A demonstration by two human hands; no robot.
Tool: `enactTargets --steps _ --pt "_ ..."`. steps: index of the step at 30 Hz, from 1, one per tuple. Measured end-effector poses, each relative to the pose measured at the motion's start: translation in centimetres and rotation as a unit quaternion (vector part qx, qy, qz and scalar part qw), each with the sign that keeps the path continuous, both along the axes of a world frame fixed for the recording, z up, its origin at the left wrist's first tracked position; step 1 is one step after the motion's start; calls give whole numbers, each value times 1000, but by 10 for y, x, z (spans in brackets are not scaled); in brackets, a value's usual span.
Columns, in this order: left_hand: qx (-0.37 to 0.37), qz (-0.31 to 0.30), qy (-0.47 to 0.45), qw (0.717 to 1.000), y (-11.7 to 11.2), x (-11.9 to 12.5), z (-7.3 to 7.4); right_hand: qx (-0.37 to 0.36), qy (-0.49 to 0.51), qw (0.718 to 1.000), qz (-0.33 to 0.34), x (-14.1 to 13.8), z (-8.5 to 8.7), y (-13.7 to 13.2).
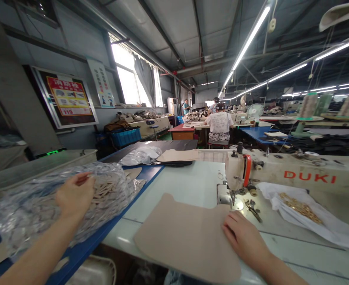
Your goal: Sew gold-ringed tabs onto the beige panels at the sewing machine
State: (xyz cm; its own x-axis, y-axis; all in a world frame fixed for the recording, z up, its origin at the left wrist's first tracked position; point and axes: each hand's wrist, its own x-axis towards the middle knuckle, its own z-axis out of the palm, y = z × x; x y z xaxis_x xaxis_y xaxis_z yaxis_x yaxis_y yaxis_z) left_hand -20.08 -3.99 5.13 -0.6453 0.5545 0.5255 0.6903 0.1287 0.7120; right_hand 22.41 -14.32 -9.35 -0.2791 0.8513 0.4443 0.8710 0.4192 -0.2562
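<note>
A flat beige panel (186, 233) with a notched far edge lies on the pale sewing table. My right hand (245, 239) is at its right edge, fingers bent and closed on it, just in front of the needle area of the sewing machine (236, 174). My left hand (75, 196) is over a clear plastic bag (29, 213) at the left, its fingers curled together; whatever they may hold is hidden. Small beige pieces (105, 190) show in the bag beside that hand.
White cloth (272, 194) on the machine table holds small gold-coloured metal parts (300, 208). Small metal tools (253, 209) lie near the needle. Stacked panels (177, 155) and another plastic bag (141, 155) sit at the far end. A seated person (219, 122) is farther off.
</note>
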Motion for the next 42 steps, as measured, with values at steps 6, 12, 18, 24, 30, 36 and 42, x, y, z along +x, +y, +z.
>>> enactTargets --steps 6,12,18,24,30,36,42 --pt "84 -235 -137 959 -22 99 -11 -12 9 1000 -1 -1 4 1" --pt "-179 -500 -364 765 -46 227 -76 -63 213 975 17 2 16 -1" --pt "-268 -539 -479 639 -52 288 -104 -154 529 834 6 11 19 -1" --pt "-318 -558 -436 630 -43 300 -101 -186 637 747 -33 23 14 4" --pt "-293 -669 -201 653 -21 304 -100 -176 611 772 -26 24 9 9" --pt "-273 -678 -92 677 2 306 -105 -92 277 953 -86 60 35 -7" --pt "-290 -684 -133 656 17 303 -126 -83 77 945 -306 145 64 -7"
